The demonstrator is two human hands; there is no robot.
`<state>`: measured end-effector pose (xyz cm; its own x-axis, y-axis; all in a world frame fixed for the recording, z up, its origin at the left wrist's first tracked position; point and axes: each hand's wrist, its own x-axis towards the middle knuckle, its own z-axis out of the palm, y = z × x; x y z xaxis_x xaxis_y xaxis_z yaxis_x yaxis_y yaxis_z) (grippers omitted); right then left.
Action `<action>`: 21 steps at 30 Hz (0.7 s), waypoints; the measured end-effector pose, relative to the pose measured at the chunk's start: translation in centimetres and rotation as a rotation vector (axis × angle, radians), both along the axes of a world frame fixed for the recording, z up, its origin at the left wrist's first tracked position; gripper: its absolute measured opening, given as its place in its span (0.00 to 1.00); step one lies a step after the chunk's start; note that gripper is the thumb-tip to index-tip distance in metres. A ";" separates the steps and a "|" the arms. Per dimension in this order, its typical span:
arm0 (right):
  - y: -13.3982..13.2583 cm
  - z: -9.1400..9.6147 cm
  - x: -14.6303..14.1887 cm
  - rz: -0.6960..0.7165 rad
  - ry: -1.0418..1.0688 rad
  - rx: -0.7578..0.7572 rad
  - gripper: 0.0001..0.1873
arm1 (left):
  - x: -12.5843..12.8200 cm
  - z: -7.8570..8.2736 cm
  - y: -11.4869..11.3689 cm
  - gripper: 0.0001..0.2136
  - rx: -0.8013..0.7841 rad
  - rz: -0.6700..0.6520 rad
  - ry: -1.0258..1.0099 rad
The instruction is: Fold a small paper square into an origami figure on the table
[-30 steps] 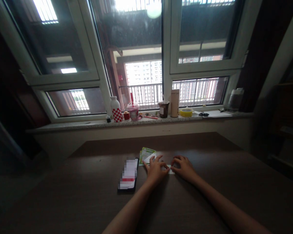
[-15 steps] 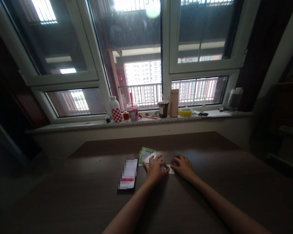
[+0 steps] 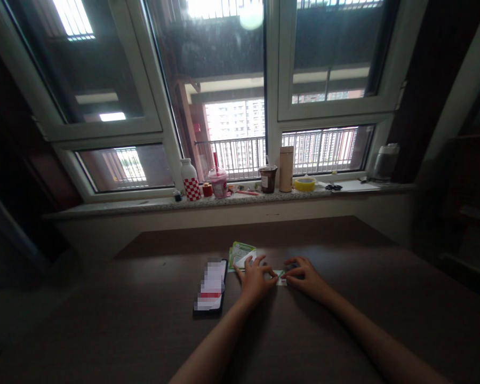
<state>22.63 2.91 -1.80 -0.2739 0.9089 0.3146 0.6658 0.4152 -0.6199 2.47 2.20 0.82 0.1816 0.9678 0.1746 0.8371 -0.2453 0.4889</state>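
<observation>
A small white slip [image 3: 282,281] lies on the table between my two hands. My left hand [image 3: 256,278] has its thumb and index finger pinched at the slip's left edge, the other fingers spread. On the other side, my right hand [image 3: 307,277] pinches the end of a thin green strip [image 3: 280,274] over the slip. Whether the strip is stuck to the slip is too small to tell. Green-and-white packets [image 3: 243,252] lie just beyond my left fingers, partly hidden by them. A phone [image 3: 210,288] with a lit screen rests left of my left hand.
The brown table [image 3: 336,240] stands before a window sill. On the sill are a checkered bottle [image 3: 191,184], a pink drink cup [image 3: 218,183], a dark cup [image 3: 268,179], a tan flask [image 3: 286,169], yellow tape [image 3: 304,184], scissors [image 3: 333,187] and a clear jug [image 3: 385,162].
My right hand has shifted slightly right, its fingers straighter, and a thin green strip now shows at its fingertips. My left hand stays in place at the slip.
</observation>
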 end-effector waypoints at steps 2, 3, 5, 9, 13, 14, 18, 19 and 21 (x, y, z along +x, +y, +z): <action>-0.3 0.1 -0.2 0.012 -0.018 -0.002 0.08 | 0.0 -0.1 0.0 0.05 0.006 0.003 -0.001; -0.4 0.1 -0.3 0.018 -0.025 -0.001 0.08 | 0.0 -0.1 0.0 0.05 0.007 0.006 0.000; -0.5 0.2 -0.4 0.015 -0.037 0.007 0.07 | 0.0 0.0 -0.1 0.05 0.004 0.008 0.000; -0.5 0.3 -0.7 -0.027 -0.058 0.027 0.07 | 0.0 0.3 -0.2 0.05 -0.014 0.002 -0.006; -0.5 0.3 -0.7 -0.070 -0.065 0.050 0.08 | 0.0 0.4 -0.2 0.04 -0.018 -0.001 -0.014; -0.4 0.3 -0.7 -0.083 -0.065 0.056 0.08 | 0.0 0.4 -0.1 0.04 -0.019 -0.002 -0.016; -0.3 0.2 -0.7 -0.110 -0.063 0.061 0.08 | 0.0 0.3 -0.1 0.04 -0.018 -0.009 -0.021; -0.3 0.2 -0.7 -0.114 -0.064 0.062 0.08 | -0.1 0.3 -0.1 0.04 -0.016 -0.011 -0.021; -0.4 0.2 -0.7 -0.118 -0.073 0.066 0.08 | -0.1 0.2 -0.1 0.04 -0.013 -0.014 -0.018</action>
